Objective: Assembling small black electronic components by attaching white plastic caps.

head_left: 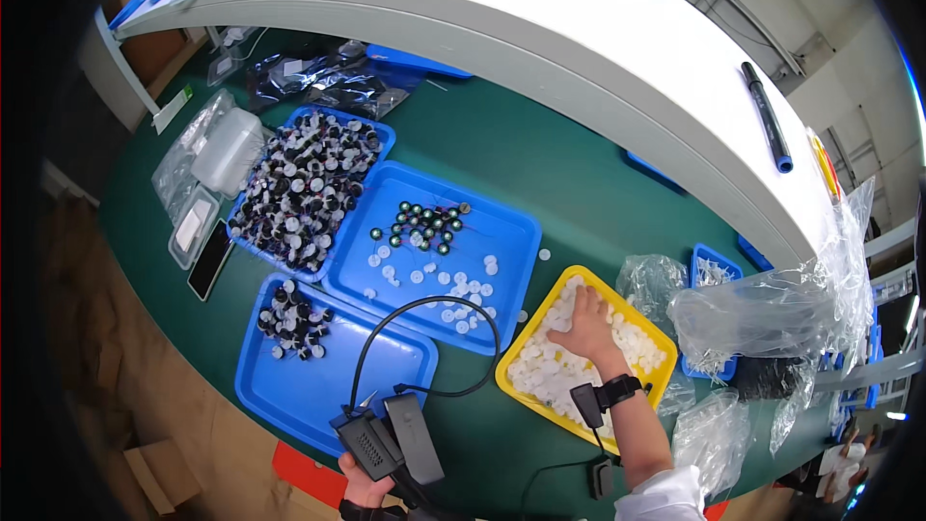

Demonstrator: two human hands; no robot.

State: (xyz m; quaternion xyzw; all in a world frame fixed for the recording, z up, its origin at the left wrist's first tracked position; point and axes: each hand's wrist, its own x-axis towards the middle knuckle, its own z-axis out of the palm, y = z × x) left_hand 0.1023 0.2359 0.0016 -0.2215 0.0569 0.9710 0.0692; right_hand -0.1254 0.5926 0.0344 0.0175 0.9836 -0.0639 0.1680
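Note:
My right hand (585, 330) reaches into a yellow tray (511, 388) full of small white plastic pieces (545, 367). Its fingers are spread over the pieces, and a black strap with a small device circles that wrist. At the lower edge, my left hand (363, 484) shows only in part beside a black boxy device (370, 442) with a cable; its fingers are mostly hidden. Just beyond it lies a blue tray (386, 367) with a small heap of black-and-white round parts (293, 320). Another blue tray (502, 232) holds dark shiny balls with thin wires (424, 225) and loose white discs (461, 289).
A third blue tray (388, 139) is heaped with black-and-white parts. A phone (210, 260) and clear plastic boxes (228, 152) lie at the left. Clear bags (714, 439) crowd the right side. Across the back runs a white raised shelf (579, 0) with a marker (767, 118).

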